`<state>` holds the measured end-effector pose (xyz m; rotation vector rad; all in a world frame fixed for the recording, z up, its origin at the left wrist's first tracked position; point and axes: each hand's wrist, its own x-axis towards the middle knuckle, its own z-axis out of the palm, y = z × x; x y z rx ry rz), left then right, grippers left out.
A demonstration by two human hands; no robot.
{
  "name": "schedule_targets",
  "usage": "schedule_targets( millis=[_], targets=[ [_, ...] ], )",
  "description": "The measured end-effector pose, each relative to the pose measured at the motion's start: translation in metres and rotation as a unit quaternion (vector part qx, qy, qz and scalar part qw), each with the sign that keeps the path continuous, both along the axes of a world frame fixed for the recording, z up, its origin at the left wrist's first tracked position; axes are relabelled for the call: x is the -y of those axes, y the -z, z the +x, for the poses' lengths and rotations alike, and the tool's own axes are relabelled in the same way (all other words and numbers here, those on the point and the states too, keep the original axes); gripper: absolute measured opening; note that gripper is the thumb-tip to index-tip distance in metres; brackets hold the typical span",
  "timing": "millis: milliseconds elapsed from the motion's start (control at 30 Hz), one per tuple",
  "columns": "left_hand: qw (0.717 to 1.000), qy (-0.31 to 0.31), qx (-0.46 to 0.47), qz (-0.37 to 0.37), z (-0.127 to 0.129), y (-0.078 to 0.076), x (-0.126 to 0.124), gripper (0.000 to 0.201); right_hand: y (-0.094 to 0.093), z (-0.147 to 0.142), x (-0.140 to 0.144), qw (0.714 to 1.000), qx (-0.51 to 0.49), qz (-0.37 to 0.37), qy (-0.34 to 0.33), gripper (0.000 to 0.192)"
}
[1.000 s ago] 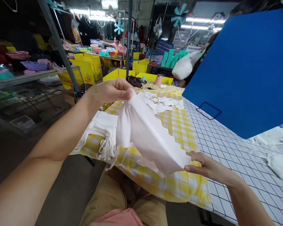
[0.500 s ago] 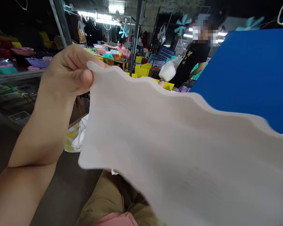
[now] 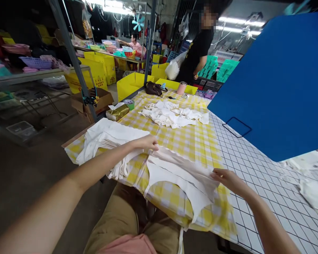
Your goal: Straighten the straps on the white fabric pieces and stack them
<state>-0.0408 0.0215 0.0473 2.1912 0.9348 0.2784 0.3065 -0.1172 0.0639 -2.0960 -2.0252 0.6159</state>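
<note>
one strapped white cloth piece (image 3: 175, 165) stretched between the left fingers (image 3: 153, 141) and the right fingers (image 3: 216, 173). one stack of white pieces (image 3: 116, 129) lay left of the left fingers, its layers too fine to count. beyond the fingers were one heap of white cloth (image 3: 166, 115), one brown handbag (image 3: 152, 89), one pink tumbler (image 3: 181, 89) and one green tape roll (image 3: 131, 105).

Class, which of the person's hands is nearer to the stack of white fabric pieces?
Left. The left hand is at the right end of the stack; the right hand is farther right.
</note>
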Motion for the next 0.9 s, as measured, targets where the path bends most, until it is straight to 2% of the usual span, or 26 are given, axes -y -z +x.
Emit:
schedule_targets(
  millis=[33, 100, 233, 367, 433, 500, 600, 700, 800, 900],
  targets=[
    [1.000, -0.021, -0.005, -0.008, 0.007, 0.011, -0.002, 0.030, 0.011, 0.002, -0.004, 1.000, 0.000, -0.017, -0.004, 0.037],
    [0.999, -0.046, -0.008, -0.026, 0.016, 0.022, -0.005, 0.027, 0.025, 0.010, -0.009, 1.000, -0.003, -0.031, -0.006, 0.037],
    [0.994, -0.087, -0.009, -0.072, 0.018, 0.023, -0.021, 0.021, 0.029, 0.030, -0.025, 1.000, 0.000, -0.020, -0.002, 0.035],
    [0.987, -0.145, -0.071, 0.017, 0.027, 0.023, -0.039, 0.018, 0.036, 0.032, -0.051, 0.999, 0.034, 0.028, 0.022, 0.030],
    [0.979, -0.174, -0.083, 0.063, 0.035, 0.028, -0.039, 0.030, 0.045, 0.024, -0.062, 0.992, 0.085, 0.083, 0.033, 0.026],
    [0.972, -0.175, -0.095, 0.124, 0.042, 0.036, -0.029, 0.047, 0.055, 0.012, -0.065, 0.981, 0.134, 0.132, 0.043, 0.032],
    [0.959, -0.102, -0.135, 0.225, 0.040, 0.049, 0.000, 0.053, 0.074, -0.006, -0.049, 0.967, 0.169, 0.185, 0.038, 0.042],
    [0.959, -0.003, -0.158, 0.234, 0.023, 0.056, 0.032, 0.034, 0.095, -0.017, -0.015, 0.964, 0.167, 0.207, -0.010, 0.049],
    [0.957, 0.018, -0.176, 0.231, 0.003, 0.058, 0.054, 0.014, 0.114, -0.018, 0.023, 0.972, 0.156, 0.169, -0.052, 0.052],
    [0.952, 0.009, -0.193, 0.236, -0.008, 0.059, 0.061, 0.010, 0.118, -0.012, 0.047, 0.981, 0.123, 0.141, -0.048, 0.052]
  ],
)
